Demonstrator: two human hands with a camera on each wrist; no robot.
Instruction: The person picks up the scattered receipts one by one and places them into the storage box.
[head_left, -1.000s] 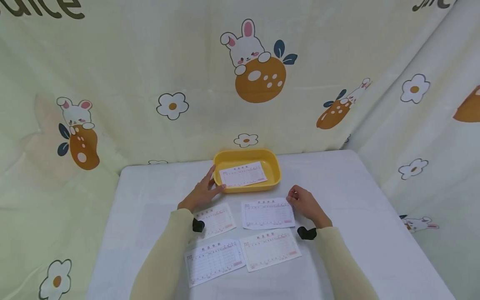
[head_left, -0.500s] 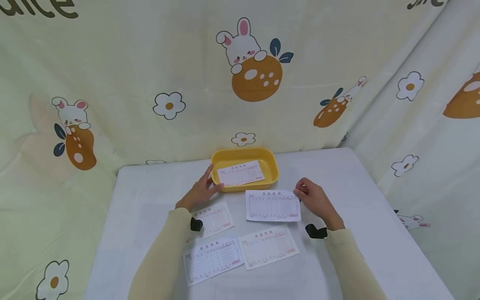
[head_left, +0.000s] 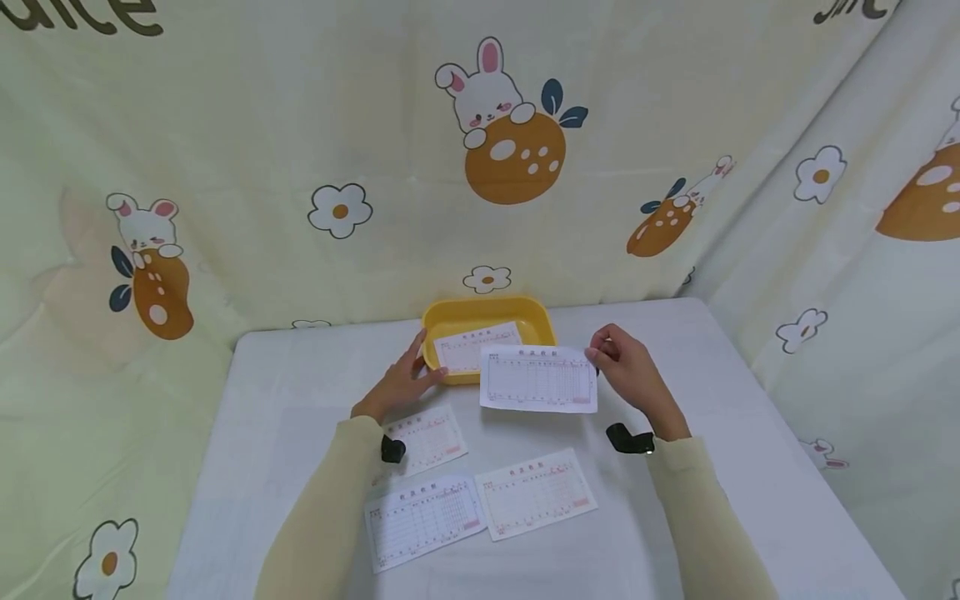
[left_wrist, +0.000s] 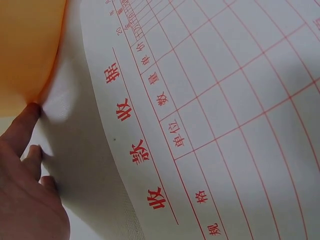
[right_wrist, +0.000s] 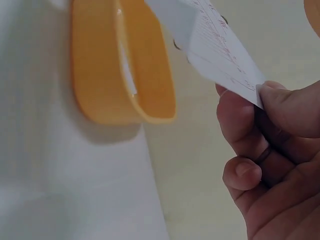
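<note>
My right hand [head_left: 630, 371] pinches the right edge of a printed receipt slip [head_left: 536, 379] between thumb and fingers. The slip is lifted and covers the front right part of a yellow tray [head_left: 543, 317]; its right wrist view shows the thumb [right_wrist: 290, 110] on top. Inside the tray lies another slip [head_left: 468, 346] with red print, partly hidden. My left hand [head_left: 397, 383] rests against the tray's left front corner, its fingers fairly straight. In the left wrist view a fingertip [left_wrist: 32, 111] touches the tray's side.
Two slips lie on the white table [head_left: 750, 483] in front: one with dark print [head_left: 425, 521] and one with red print [head_left: 536, 493]. A third red-printed slip [head_left: 429, 442] sits partly beneath the left wrist. A patterned curtain [head_left: 262, 250] hangs behind the table.
The right hand has raised its slip off the table and carried it towards the tray, so that it now overlaps the tray in view. The left hand stays at the tray.
</note>
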